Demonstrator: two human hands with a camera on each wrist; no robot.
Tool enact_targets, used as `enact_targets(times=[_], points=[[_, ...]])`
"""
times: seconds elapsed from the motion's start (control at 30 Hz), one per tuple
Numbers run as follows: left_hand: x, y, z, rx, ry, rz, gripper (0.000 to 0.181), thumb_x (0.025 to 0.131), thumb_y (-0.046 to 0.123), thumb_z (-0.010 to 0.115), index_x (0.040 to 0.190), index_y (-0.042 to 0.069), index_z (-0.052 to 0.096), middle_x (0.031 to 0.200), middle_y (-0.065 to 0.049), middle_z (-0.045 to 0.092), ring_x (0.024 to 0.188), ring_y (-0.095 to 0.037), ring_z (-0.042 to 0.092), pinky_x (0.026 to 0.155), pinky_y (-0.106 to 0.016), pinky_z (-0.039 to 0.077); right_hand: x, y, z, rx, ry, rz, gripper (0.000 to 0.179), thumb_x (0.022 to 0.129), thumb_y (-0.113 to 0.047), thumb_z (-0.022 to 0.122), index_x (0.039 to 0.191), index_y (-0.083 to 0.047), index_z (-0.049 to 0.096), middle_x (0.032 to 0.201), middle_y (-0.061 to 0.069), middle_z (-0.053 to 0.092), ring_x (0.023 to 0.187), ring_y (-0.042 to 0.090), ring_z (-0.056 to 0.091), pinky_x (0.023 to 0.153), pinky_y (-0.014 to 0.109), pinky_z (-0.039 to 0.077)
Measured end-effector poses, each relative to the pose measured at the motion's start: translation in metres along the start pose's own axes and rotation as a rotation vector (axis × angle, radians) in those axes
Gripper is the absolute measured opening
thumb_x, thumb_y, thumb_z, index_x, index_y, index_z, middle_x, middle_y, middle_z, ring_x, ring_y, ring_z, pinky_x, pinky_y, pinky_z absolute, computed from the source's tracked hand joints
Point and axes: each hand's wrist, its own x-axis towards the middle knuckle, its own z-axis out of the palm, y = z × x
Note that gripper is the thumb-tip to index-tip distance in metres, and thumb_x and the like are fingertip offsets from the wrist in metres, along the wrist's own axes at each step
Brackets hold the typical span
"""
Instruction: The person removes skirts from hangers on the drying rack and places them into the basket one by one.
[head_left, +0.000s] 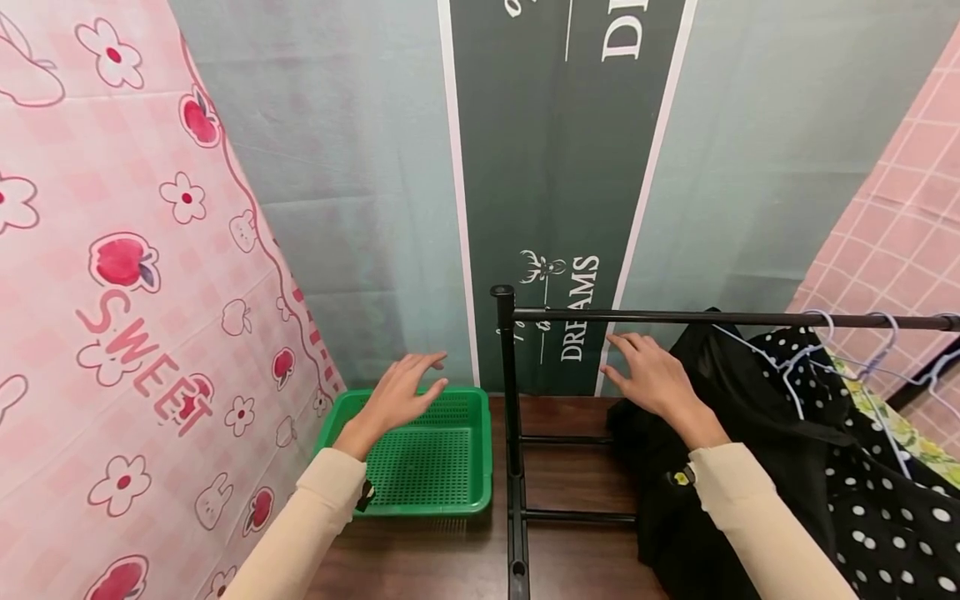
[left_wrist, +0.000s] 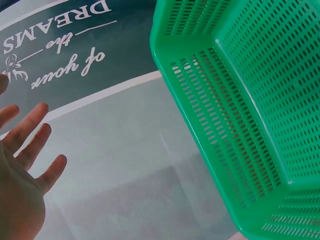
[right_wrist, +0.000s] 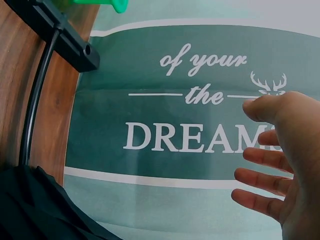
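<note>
My left hand [head_left: 397, 396] hovers over the green plastic basket [head_left: 486, 467], fingers spread and nothing in them. In the left wrist view the basket's slotted wall [left_wrist: 225, 130] fills the right side, apart from the hand [left_wrist: 22, 180]. My right hand [head_left: 656, 375] is just below the rack's black top rail [head_left: 637, 316], to the right of its upright post [head_left: 510, 392]. Its fingers are loosely extended and empty, which the right wrist view confirms for the hand [right_wrist: 285, 160]. Black clothing [head_left: 675, 492] hangs beside and beneath that forearm.
Pale purple hangers [head_left: 885, 342] hold a black polka-dot garment [head_left: 885, 533] and a yellow floral one [head_left: 870, 400] on the rail at right. Lower black bars [head_left: 577, 517] cross above the brown wooden surface [head_left: 420, 558]. Printed cloths [head_left: 360, 208] line the back and sides.
</note>
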Motion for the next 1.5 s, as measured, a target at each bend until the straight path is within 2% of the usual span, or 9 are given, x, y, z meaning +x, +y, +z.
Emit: enact_targets(times=[0.33, 0.7, 0.9, 1.0, 1.1, 1.2, 1.33, 1.5], points=[[0.003, 0.01, 0.006, -0.048, 0.044, 0.011, 0.046, 0.109, 0.032, 0.064, 0.152, 0.016, 0.058, 0.13, -0.005, 0.072, 0.132, -0.03, 0.062, 0.107, -0.058, 0.049, -0.003, -0.005, -0.008, -0.008, 0.062, -0.015, 0.054, 0.1, -0.03, 0.075, 0.147, -0.007, 0.062, 0.135, 0.02, 0.067, 0.124, 0.04, 0.063, 0.088, 0.056, 0.059], [0.006, 0.018, 0.012, -0.129, 0.155, 0.018, 0.04, 0.11, 0.029, 0.062, 0.148, 0.017, 0.062, 0.123, -0.002, 0.073, 0.12, -0.025, 0.067, 0.092, -0.05, 0.056, -0.004, -0.014, -0.015, -0.011, 0.088, -0.029, 0.048, 0.102, -0.03, 0.073, 0.145, -0.008, 0.065, 0.132, 0.019, 0.071, 0.119, 0.037, 0.067, 0.075, 0.051, 0.059], [0.009, 0.025, 0.015, -0.172, 0.189, 0.047, 0.038, 0.11, 0.025, 0.063, 0.146, 0.015, 0.063, 0.121, -0.003, 0.073, 0.119, -0.024, 0.067, 0.103, -0.052, 0.055, -0.006, -0.016, -0.018, -0.01, 0.107, -0.025, 0.047, 0.103, -0.031, 0.072, 0.144, -0.01, 0.065, 0.126, 0.015, 0.075, 0.109, 0.034, 0.069, 0.067, 0.047, 0.056], [0.01, 0.03, 0.015, -0.189, 0.196, 0.061, 0.037, 0.109, 0.023, 0.063, 0.145, 0.014, 0.064, 0.12, -0.004, 0.074, 0.118, -0.026, 0.068, 0.109, -0.053, 0.053, -0.009, -0.017, -0.021, -0.009, 0.129, -0.031, 0.045, 0.102, -0.03, 0.072, 0.142, -0.01, 0.067, 0.119, 0.013, 0.077, 0.099, 0.031, 0.069, 0.062, 0.044, 0.054], [0.011, 0.035, 0.015, -0.217, 0.194, 0.06, 0.036, 0.11, 0.022, 0.062, 0.145, 0.013, 0.064, 0.12, -0.005, 0.073, 0.117, -0.028, 0.069, 0.107, -0.052, 0.055, -0.011, -0.017, -0.023, 0.004, 0.156, -0.037, 0.039, 0.101, -0.028, 0.073, 0.136, -0.01, 0.07, 0.114, 0.011, 0.078, 0.091, 0.028, 0.068, 0.058, 0.04, 0.051], [0.012, 0.04, 0.016, -0.259, 0.181, 0.045, 0.036, 0.11, 0.022, 0.062, 0.145, 0.014, 0.064, 0.12, -0.004, 0.073, 0.115, -0.028, 0.07, 0.098, -0.048, 0.059, -0.012, -0.018, -0.026, 0.019, 0.186, -0.04, 0.031, 0.1, -0.026, 0.074, 0.127, -0.009, 0.074, 0.108, 0.01, 0.078, 0.084, 0.025, 0.067, 0.056, 0.038, 0.049], [0.014, 0.046, 0.017, -0.312, 0.167, 0.03, 0.037, 0.11, 0.023, 0.061, 0.146, 0.015, 0.063, 0.121, -0.004, 0.072, 0.115, -0.023, 0.07, 0.1, -0.046, 0.059, -0.013, -0.018, -0.03, 0.025, 0.224, -0.039, 0.026, 0.099, -0.025, 0.075, 0.119, -0.01, 0.075, 0.102, 0.009, 0.077, 0.078, 0.024, 0.065, 0.053, 0.036, 0.046], [0.018, 0.055, 0.022, -0.359, 0.168, 0.043, 0.038, 0.11, 0.023, 0.061, 0.147, 0.013, 0.062, 0.124, -0.005, 0.073, 0.115, -0.021, 0.07, 0.1, -0.048, 0.059, -0.015, -0.017, -0.034, 0.027, 0.249, -0.023, 0.025, 0.098, -0.025, 0.077, 0.118, -0.01, 0.075, 0.099, 0.011, 0.076, 0.073, 0.024, 0.065, 0.05, 0.034, 0.043]])
